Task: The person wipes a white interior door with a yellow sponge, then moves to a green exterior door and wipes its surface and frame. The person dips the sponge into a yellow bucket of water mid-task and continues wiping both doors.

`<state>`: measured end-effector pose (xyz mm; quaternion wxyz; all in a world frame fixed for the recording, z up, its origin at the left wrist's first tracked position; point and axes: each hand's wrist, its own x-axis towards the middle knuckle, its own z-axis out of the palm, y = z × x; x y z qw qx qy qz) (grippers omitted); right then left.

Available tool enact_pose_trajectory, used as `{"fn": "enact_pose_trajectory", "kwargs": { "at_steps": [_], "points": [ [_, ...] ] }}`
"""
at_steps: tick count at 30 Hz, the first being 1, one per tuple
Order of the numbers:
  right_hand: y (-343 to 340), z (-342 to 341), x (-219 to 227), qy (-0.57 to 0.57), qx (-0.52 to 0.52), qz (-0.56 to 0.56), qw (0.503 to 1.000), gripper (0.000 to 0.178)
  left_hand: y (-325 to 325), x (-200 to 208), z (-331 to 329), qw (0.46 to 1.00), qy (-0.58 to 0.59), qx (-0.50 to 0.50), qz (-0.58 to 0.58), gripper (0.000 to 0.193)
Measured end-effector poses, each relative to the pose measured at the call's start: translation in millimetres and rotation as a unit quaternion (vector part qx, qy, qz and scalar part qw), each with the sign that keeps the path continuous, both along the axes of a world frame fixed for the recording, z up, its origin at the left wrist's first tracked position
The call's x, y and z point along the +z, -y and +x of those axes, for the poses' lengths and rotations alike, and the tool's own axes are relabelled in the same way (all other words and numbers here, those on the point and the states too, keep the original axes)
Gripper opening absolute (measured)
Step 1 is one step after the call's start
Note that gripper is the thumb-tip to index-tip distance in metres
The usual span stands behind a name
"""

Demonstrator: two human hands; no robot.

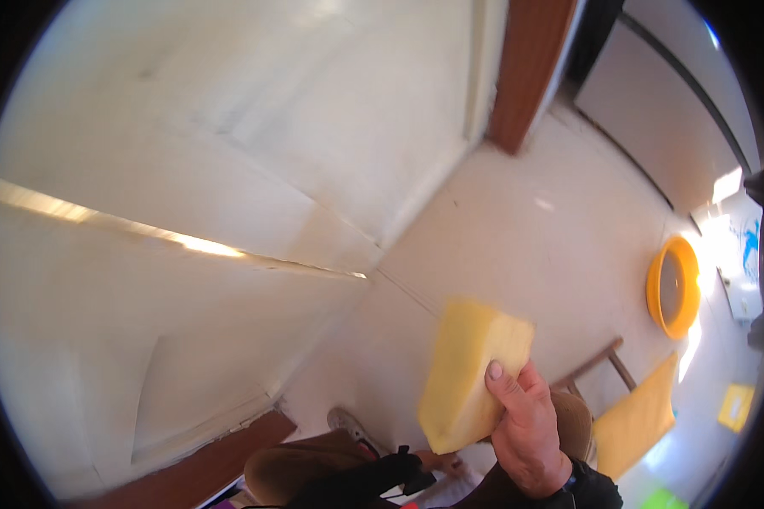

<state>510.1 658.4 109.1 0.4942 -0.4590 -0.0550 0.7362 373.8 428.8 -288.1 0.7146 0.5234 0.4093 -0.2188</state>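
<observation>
Head view: right hand (530,433) pinches yellow sponge block (461,373) between thumb and mostly hidden fingers, above pale floor (518,229). Left hand (440,461) low, partly hidden; cannot tell its grip. Best: light squeeze, steady wrist.

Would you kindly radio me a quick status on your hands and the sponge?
Right hand gripping yellow sponge. Left hand low in view, grip unclear. Yellow basin off to the right, clear of sponge.
</observation>
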Motion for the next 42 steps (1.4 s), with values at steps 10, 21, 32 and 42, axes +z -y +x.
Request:
{"fn": "enact_pose_trajectory", "kwargs": {
  "at_steps": [10,21,32,42],
  "points": [
    [16.3,-36.4,5.9,0.073,0.03,0.196,0.977,0.037,-130.4,45.8,-60.2,0.987,-0.014,0.001,0.157,0.033],
    [24.7,-74.0,-11.2,0.226,0.022,0.351,0.909,0.033,-168.2,288.0,-220.6,0.854,-0.202,0.071,0.475,0.035],
    [-64.3,-190.5,127.9,0.368,-0.187,0.634,0.654,0.036,-131.3,342.3,-242.5,0.659,-0.092,0.435,0.607,0.022],
    [-36.4,-240.2,46.1,0.476,-0.131,0.664,0.561,0.027,-139.9,391.1,-283.6,0.448,0.214,0.676,0.545,0.042]
  ]
}}
